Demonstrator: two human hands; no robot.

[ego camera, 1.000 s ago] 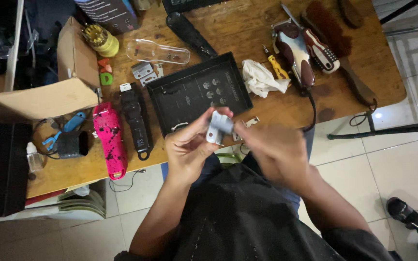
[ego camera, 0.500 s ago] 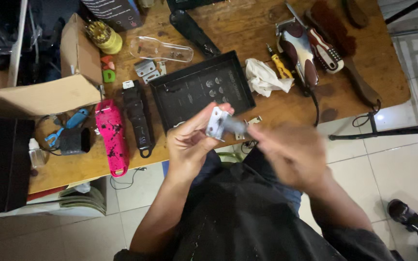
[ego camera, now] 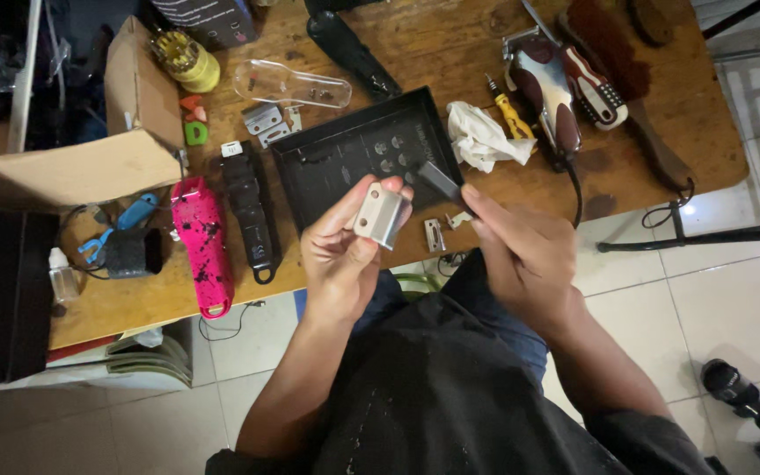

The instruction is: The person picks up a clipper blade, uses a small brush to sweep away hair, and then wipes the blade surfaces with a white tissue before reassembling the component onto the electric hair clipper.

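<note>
My left hand (ego camera: 345, 251) holds a small silver clipper blade (ego camera: 381, 214) up over the near edge of a wooden table (ego camera: 450, 53). My right hand (ego camera: 525, 255) grips a small dark brush (ego camera: 440, 182), its tip against the blade's right side. Just behind the hands lies a black plastic tray (ego camera: 327, 171) with small screws in it. Small metal parts (ego camera: 435, 234) rest on the table edge between my hands.
A pink spattered clipper body (ego camera: 201, 244) and a black clipper body (ego camera: 249, 222) lie left of the tray. A white cloth (ego camera: 481, 138), a yellow screwdriver (ego camera: 509, 113), a chrome clipper (ego camera: 545, 88) and a brush (ego camera: 604, 53) lie right. A cardboard box (ego camera: 72, 167) stands left.
My right hand has come back up to the blade after swinging down and right. The left hand has kept the blade roughly in place.
</note>
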